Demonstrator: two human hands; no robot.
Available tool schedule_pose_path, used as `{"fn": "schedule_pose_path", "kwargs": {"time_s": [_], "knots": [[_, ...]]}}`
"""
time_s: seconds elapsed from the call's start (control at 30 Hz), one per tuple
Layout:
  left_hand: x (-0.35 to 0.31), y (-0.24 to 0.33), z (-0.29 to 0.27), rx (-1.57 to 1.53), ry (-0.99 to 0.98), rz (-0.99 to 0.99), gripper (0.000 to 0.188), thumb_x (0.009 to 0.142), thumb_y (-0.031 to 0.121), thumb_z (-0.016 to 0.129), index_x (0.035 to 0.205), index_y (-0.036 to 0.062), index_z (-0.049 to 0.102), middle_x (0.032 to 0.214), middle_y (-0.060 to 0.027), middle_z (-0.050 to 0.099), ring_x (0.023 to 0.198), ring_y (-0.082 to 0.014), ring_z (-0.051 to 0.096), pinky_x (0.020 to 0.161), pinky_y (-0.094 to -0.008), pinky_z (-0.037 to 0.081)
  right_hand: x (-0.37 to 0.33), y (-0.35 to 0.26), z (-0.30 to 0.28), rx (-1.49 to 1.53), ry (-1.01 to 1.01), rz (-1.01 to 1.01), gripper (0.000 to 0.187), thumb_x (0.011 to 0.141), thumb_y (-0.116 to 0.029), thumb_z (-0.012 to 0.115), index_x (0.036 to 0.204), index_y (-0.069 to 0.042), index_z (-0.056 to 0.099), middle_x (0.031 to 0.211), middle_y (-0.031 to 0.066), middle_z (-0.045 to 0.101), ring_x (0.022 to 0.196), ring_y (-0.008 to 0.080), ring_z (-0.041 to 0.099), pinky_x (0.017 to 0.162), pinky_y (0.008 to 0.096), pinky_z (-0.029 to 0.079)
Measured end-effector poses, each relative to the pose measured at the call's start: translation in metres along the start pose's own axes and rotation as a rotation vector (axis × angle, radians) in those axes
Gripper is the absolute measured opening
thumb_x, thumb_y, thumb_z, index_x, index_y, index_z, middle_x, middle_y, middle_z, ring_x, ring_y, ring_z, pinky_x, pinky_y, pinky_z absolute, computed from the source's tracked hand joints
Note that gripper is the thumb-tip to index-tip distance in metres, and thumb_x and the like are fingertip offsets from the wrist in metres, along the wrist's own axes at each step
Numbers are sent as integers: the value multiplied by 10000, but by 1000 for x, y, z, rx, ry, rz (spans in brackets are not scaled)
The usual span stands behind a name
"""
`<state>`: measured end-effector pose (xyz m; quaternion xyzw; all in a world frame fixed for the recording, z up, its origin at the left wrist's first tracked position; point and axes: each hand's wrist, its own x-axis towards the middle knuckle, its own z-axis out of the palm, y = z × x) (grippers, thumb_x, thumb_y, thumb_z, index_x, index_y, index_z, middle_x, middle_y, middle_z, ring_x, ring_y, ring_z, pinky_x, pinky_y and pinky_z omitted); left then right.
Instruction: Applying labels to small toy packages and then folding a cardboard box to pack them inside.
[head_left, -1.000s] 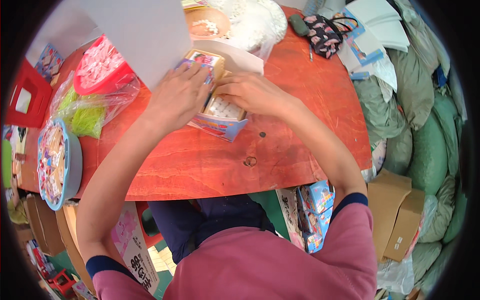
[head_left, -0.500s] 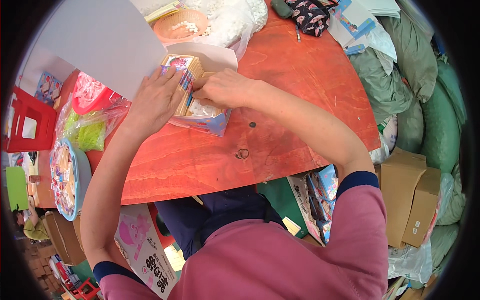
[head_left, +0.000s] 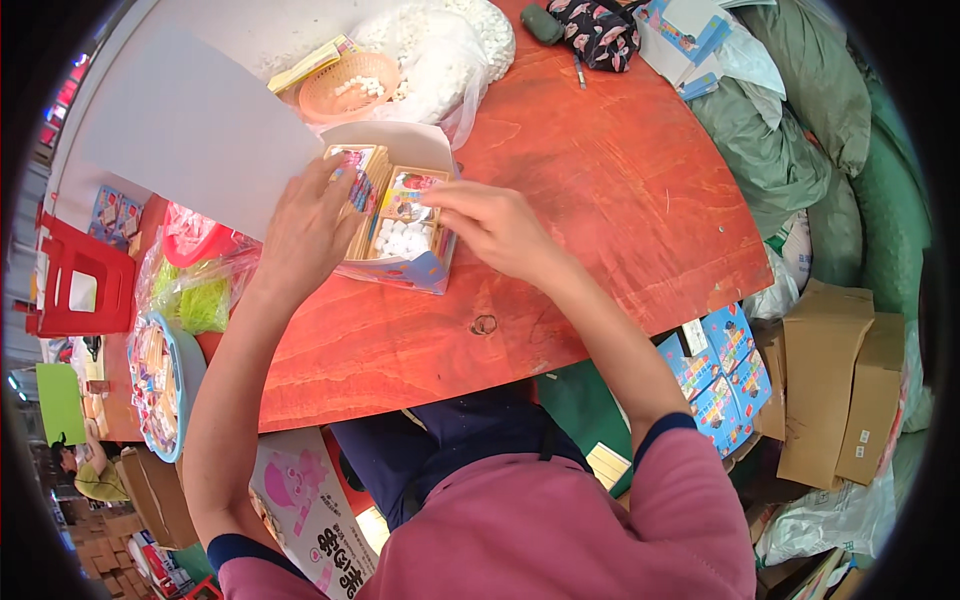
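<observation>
An open blue printed box (head_left: 425,272) sits on the red table, its white lid (head_left: 215,130) raised to the left. Inside stand thin wooden boards with coloured pictures (head_left: 372,165), in a tight row. Beside them is a light wooden tray (head_left: 442,240) with a picture panel at its far part and white pellets (head_left: 402,240) in its near part. My left hand (head_left: 308,225) is curled over the row of boards, gripping it. Thumb and fingers pinched, my right hand (head_left: 492,228) is at the tray's right edge; what is between its fingertips cannot be made out.
Behind the box are an orange basket (head_left: 318,100) with white pellets and a clear bag of pellets (head_left: 435,50). To the left stand a blue basin (head_left: 185,385) of wooden pieces and a red stool (head_left: 85,275). Cardboard boxes (head_left: 820,375) and green sacks (head_left: 745,180) lie at right.
My right hand has drawn back to the right from inside the box, uncovering the tray's picture panel and pellets. My left hand stays on the boards. The whole view has shifted slightly.
</observation>
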<state>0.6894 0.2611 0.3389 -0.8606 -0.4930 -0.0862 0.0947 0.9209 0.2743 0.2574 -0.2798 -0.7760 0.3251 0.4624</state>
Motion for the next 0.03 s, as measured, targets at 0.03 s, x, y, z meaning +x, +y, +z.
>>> {"fn": "schedule_pose_path", "kwargs": {"time_s": [0.03], "knots": [[3, 4, -4, 38, 50, 50, 475, 796, 164, 647, 1226, 15, 511, 1316, -185, 442, 1196, -327, 457, 995, -414, 377, -13, 5, -7, 155, 4, 83, 261, 862, 2, 532, 1094, -61, 634, 1155, 148, 610, 1120, 279, 569, 931, 374, 477]]}}
